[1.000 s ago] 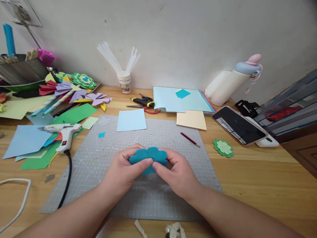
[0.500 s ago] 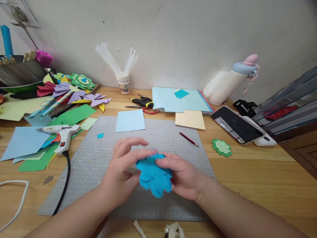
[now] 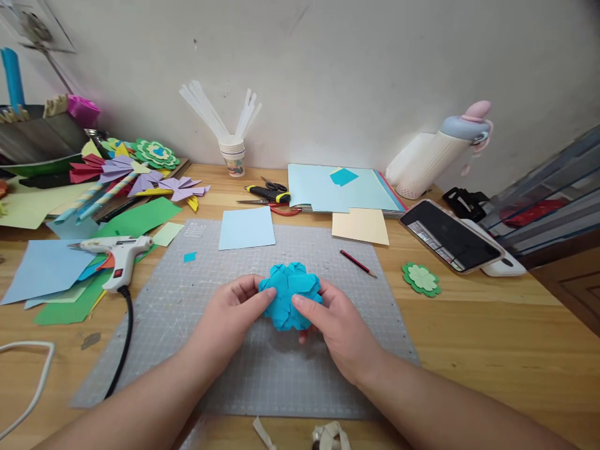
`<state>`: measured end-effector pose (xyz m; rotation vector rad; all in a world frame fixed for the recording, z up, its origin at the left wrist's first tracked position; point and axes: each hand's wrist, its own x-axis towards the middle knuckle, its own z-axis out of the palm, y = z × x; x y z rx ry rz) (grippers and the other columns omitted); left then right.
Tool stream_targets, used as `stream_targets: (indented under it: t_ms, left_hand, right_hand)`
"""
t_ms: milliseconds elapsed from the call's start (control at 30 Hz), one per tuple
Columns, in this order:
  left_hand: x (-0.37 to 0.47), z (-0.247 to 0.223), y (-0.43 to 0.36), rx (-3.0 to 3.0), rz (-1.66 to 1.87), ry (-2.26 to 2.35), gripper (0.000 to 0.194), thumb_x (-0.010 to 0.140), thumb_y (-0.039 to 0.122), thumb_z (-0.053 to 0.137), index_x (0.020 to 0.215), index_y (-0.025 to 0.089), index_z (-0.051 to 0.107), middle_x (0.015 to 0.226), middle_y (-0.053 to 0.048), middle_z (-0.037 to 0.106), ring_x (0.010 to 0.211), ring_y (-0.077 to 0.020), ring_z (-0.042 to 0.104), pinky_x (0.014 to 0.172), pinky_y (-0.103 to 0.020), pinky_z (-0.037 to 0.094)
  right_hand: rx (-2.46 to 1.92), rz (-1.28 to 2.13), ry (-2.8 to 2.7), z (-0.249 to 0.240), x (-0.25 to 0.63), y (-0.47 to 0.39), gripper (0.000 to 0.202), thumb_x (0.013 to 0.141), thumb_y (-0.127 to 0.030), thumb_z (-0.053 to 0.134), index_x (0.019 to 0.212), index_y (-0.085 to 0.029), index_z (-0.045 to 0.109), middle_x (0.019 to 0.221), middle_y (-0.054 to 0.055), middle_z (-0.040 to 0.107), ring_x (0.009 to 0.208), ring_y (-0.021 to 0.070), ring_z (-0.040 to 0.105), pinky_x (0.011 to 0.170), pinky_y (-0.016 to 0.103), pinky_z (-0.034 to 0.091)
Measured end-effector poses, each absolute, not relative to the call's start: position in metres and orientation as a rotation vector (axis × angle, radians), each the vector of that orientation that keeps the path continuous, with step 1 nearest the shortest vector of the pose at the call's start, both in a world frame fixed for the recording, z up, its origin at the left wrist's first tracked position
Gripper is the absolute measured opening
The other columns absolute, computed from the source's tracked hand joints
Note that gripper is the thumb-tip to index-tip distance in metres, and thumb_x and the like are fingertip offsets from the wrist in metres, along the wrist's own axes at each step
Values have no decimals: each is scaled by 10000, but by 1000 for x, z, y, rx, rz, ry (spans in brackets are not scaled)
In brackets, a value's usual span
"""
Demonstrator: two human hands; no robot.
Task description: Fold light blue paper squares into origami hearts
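Note:
A bright blue paper flower (image 3: 285, 303) with scalloped, creased petals is held above the grey cutting mat (image 3: 173, 337). My left hand (image 3: 239, 312) pinches its left edge, thumb on top and fingers underneath. On the other side, my right hand (image 3: 335, 322) grips it the same way, with the thumb pressing near the middle. Most of the fingers are hidden behind the paper. Beyond the hands lie a light blue paper square (image 3: 247, 228), a small blue scrap (image 3: 190, 257) and a red-and-black pencil (image 3: 357, 264).
At left, a white glue gun (image 3: 126, 262) lies on coloured paper sheets, its black cord crossing the mat. A phone (image 3: 450, 236) and a green paper flower (image 3: 421, 279) are at right. Scissors (image 3: 274, 185), a paper cup (image 3: 233, 156) and a bottle (image 3: 434, 153) stand or lie farther back.
The blue paper flower has been spread flatter, with its folded petals now facing up. My left hand has closed on its left edge; my right hand still holds the right side.

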<state>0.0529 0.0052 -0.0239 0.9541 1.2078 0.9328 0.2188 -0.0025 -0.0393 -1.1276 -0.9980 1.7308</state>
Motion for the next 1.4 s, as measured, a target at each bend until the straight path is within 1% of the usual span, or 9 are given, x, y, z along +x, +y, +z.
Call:
stream_targets:
  t_ms: [67,200,433,567,733,967,1133,1267,1400]
  left_hand:
    - [53,-23,5,958,929,1214,285,675,421,743,673,169,611,650,13,624,634,-132,526,641,-239,435]
    - [53,-22,4,975,919,1196,279,692,428,726,680,165,633,661,6,630,641,-134,528,642,-234,441]
    - [52,-24,4,986,971,1177,220,722,400,677,711,182,648,692,8,621,667,-135,522,660,-228,442]
    - [53,-24,4,1008,957,1200,239,702,402,709,710,176,632,685,6,625,659,-140,535,657,-245,452]
    - [55,-22,4,1054,918,1229,253,681,403,730,696,170,633,648,15,617,607,-136,534,606,-251,446]
    - [56,-19,3,1122,910,1239,255,711,423,664,678,176,615,661,7,598,650,-147,525,645,-263,448]
    - [54,-22,4,1180,876,1271,236,714,396,652,682,168,599,637,7,588,618,-143,511,610,-262,436]
    - [54,-24,3,1258,859,1300,196,731,359,628,678,173,599,612,17,560,599,-138,485,586,-256,410]
    - [55,-22,1,1345,883,1349,148,693,289,630,605,191,564,557,48,484,571,-121,427,558,-235,362]
  right_hand:
    - [-1174,1739,-1043,-39,220,-3,285,778,-441,676,889,-184,627,713,0,622,630,131,552,468,215,452]
    - [-1240,1695,-1101,-40,220,-3,256,797,-422,648,791,-170,601,668,-2,604,587,114,521,473,211,437]
    - [-1297,1599,-1107,-42,220,-2,253,782,-419,658,771,-174,595,642,-13,576,558,113,492,476,226,437]
    - [-1281,1606,-1128,-41,220,-2,244,786,-418,659,781,-182,597,652,-13,575,568,116,491,487,227,429]
    - [-1196,1670,-1183,-39,221,-2,246,787,-417,663,764,-179,601,671,-9,580,600,118,492,524,233,418]
    - [-1215,1604,-1185,-39,221,1,245,780,-408,654,725,-171,619,661,-1,598,575,116,486,509,236,391]
    - [-1193,1638,-1205,-36,223,1,234,754,-392,675,712,-174,603,637,-9,574,575,119,486,511,237,400]
    - [-1172,1722,-1096,-34,225,5,252,753,-405,683,852,-186,607,633,-30,562,538,109,481,469,219,374]
    - [-1215,1764,-1135,-34,224,4,228,735,-380,693,765,-171,607,598,-16,581,538,121,513,497,237,407]
